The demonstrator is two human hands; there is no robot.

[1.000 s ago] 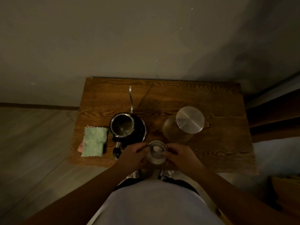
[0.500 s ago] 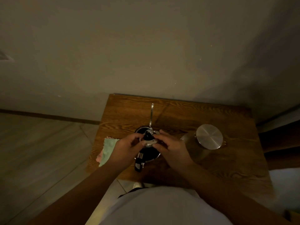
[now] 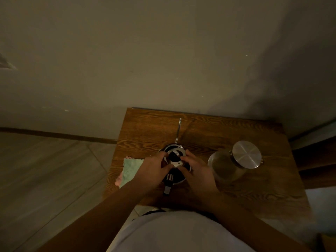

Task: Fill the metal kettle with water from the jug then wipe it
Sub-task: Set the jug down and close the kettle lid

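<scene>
Both hands' fingers (image 3: 164, 157) meet on the lid (image 3: 175, 158) atop the kettle (image 3: 174, 176) on the table (image 3: 236, 128), spout (image 3: 178, 129) beyond the fingers, cloth (image 3: 130, 170) left of them, jug (image 3: 234, 160) right.

Probably a dim home room, small wooden table (image 3: 236, 128), tiled floor (image 3: 45, 170), plain wall (image 3: 145, 51)

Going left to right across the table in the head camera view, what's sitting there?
Cloth → left hand → kettle lid, held over the kettle → right hand → jug with its metal lid.
</scene>
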